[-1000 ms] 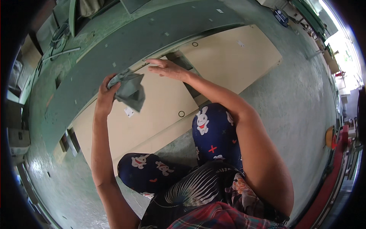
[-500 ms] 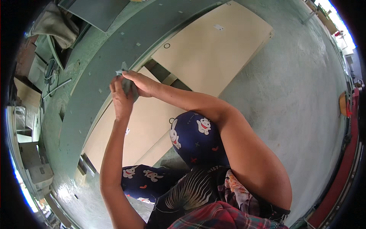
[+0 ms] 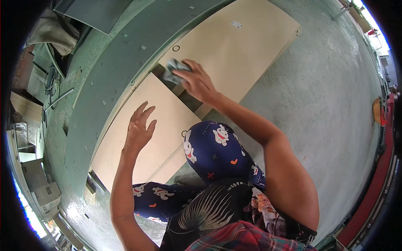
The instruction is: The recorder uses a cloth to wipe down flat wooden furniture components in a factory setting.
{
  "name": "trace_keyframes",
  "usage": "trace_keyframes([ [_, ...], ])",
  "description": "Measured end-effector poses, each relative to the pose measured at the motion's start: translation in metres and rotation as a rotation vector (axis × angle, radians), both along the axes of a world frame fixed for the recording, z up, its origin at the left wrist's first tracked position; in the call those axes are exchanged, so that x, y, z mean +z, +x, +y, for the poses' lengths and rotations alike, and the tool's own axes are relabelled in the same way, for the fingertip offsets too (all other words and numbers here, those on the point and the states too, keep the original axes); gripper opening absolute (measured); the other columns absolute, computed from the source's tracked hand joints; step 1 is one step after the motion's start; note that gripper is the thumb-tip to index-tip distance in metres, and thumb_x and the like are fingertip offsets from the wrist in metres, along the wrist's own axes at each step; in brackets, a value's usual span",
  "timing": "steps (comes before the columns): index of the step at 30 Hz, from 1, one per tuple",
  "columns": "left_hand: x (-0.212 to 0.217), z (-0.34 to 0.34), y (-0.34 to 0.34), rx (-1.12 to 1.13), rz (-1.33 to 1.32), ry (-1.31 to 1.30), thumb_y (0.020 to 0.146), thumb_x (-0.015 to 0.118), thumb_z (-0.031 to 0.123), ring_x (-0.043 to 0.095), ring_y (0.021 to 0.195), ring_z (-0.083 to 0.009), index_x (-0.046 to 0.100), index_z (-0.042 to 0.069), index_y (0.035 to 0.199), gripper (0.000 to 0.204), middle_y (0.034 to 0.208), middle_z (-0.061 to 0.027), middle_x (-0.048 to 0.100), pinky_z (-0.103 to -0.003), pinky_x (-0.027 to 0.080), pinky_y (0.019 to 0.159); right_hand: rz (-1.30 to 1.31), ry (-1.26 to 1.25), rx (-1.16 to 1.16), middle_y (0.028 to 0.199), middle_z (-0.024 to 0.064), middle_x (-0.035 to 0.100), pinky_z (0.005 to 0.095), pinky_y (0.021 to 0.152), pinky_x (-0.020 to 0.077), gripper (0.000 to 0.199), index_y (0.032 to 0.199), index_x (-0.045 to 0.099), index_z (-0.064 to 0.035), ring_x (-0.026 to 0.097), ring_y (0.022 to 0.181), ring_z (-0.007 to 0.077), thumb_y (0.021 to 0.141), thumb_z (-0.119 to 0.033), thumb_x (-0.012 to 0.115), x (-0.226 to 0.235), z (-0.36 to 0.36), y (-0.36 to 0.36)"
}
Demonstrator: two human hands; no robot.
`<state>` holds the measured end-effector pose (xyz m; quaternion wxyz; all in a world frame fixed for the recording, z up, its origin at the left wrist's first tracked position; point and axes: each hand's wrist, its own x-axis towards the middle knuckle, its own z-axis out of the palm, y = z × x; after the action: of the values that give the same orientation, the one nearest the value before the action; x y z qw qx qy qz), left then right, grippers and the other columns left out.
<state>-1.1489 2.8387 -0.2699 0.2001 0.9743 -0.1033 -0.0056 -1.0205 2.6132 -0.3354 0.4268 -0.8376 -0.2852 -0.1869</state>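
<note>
A crumpled grey-green cloth (image 3: pixel 176 71) is bunched in my right hand (image 3: pixel 197 80), its fingers closed round it. The hand is over the dark gap between two beige panels, near the corner of the farther panel (image 3: pixel 238 50). My left hand (image 3: pixel 140 127) holds nothing; its fingers are apart above the nearer beige panel (image 3: pixel 155 146). Whether the left hand touches that panel I cannot tell. Both panels lie low, along the edge of a long dark grey-green board (image 3: pixel 100 96).
At the upper left, a grey sack-like cloth (image 3: pixel 52 31) hangs beside a dark flat panel (image 3: pixel 95 12). Cardboard boxes (image 3: pixel 46 192) stand at the left edge. A round orange-brown object (image 3: pixel 377 112) is at the far right. My bent knee (image 3: pixel 213 150) rises beside the panels.
My hands were together on the cloth over the board's edge. My left hand has let go and drawn back nearer, while my right hand has carried the cloth to the right.
</note>
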Motion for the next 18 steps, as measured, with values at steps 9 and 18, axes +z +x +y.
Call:
trace_keyframes([
  [9, -0.021, 0.033, -0.009, 0.123, 0.153, -0.086, 0.085, 0.058, 0.007, 0.055, 0.109, -0.0344, 0.056, 0.004, 0.118, 0.034, 0.118, -0.0178, 0.058, -0.04, 0.046, 0.093, 0.18, -0.89, -0.556, 0.122, 0.016, 0.051, 0.0448, 0.096, 0.0381, 0.032, 0.118, 0.057, -0.0081, 0.049, 0.114, 0.032, 0.089, -0.019, 0.048, -0.115, -0.243, 0.054],
  [18, -0.041, 0.041, -0.003, 0.181, 0.281, -0.111, 0.086, 0.058, 0.009, 0.056, 0.107, -0.0342, 0.056, 0.004, 0.119, 0.034, 0.117, -0.0183, 0.058, -0.04, 0.047, 0.09, 0.02, -0.528, -0.542, 0.125, 0.0177, 0.051, 0.0455, 0.101, 0.0356, 0.036, 0.124, 0.053, -0.0111, 0.044, 0.119, 0.0349, 0.089, -0.013, 0.051, -0.052, -0.23, 0.059],
])
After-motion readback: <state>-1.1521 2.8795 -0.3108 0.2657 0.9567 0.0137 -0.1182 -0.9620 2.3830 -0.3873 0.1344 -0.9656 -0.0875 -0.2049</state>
